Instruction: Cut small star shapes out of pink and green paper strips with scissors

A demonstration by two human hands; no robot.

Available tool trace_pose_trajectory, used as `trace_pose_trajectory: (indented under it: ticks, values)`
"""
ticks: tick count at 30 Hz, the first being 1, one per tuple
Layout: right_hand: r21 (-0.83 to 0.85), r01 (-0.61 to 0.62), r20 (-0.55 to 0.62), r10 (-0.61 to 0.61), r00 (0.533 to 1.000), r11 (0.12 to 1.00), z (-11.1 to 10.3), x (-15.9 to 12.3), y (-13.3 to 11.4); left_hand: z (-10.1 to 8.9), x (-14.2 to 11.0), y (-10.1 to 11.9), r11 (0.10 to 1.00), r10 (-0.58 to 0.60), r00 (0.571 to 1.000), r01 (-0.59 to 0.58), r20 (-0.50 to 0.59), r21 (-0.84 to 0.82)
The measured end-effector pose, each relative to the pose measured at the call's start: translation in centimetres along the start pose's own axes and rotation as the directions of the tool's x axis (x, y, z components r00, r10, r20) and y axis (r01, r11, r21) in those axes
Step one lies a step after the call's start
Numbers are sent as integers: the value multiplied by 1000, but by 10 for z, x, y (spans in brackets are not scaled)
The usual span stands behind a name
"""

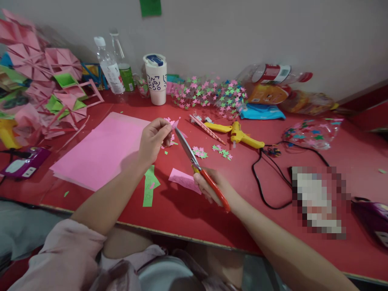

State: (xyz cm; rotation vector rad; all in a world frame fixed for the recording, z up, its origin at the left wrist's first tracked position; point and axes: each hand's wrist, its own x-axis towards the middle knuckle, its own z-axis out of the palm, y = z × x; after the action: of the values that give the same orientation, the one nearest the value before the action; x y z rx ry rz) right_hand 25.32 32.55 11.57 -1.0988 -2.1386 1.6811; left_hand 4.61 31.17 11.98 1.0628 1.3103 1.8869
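My left hand (154,139) is raised over the red table (188,210), its fingers pinched on a small pink paper piece (175,123). My right hand (214,188) grips red-handled scissors (197,165), whose blades point up and left and meet the pink piece at their tips. Under the scissors lies a pink paper scrap (184,180). A green paper strip (149,186) lies below my left wrist. Small pink and green cut stars (200,152) are scattered just beyond the blades.
A large pink sheet (103,149) lies at left, with folded pink and green paper shapes (45,76) behind it. At the back stand bottles (109,66), a white cup (156,79) and a star pile (209,93). A yellow glue gun (244,137) with black cord (263,178) lies right of centre.
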Motion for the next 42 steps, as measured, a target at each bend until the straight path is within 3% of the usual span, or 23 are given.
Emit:
trace_pose_trajectory:
  ticks: [8,16,23,33,42]
  values:
    - [-2,4,9,-4,1000,1000,1,0,0,-3,1,0,999,40,999,-40,28,-7]
    - [54,-34,-17,35,999,998,4,0,-2,2,-4,0,986,-83,990,98,114,-135]
    - [20,-3,-18,3,1000,1000,3,0,2,2,-3,-2,990,-52,998,57,43,-132]
    - [-7,15,43,-15,999,1000,-1,3,8,7,-7,-2,978,-66,998,68,17,-195]
    - [12,20,42,-20,999,1000,-1,3,8,8,-9,-5,988,-41,999,42,9,-148]
